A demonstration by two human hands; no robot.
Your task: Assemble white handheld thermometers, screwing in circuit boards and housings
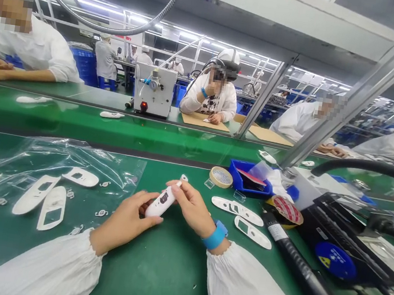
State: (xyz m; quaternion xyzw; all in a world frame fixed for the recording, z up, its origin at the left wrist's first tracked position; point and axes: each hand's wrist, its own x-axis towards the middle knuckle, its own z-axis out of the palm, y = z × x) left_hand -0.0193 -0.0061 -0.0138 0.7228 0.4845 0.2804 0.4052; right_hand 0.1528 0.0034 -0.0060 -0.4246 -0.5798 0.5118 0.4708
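Note:
Between my two hands is a white plastic handheld device [160,205] with a small dark window, tilted above the green mat. My left hand [132,216] grips its lower end between thumb and fingers. The upper end is pinched by my right hand [192,205], which has a blue band on the wrist. Left of my hands, white shell halves [34,195] with rectangular cutouts lie on a clear plastic bag, near several small white clip-like parts [101,213]. Two more white shells [237,210] rest to the right of my right hand.
A blue bin [247,178], tape rolls [285,211] and a black machine [347,247] with a thick dark tube [297,269] stand at right. Beyond runs a green conveyor [169,138] carrying white devices. Co-workers in white [212,93] sit across it.

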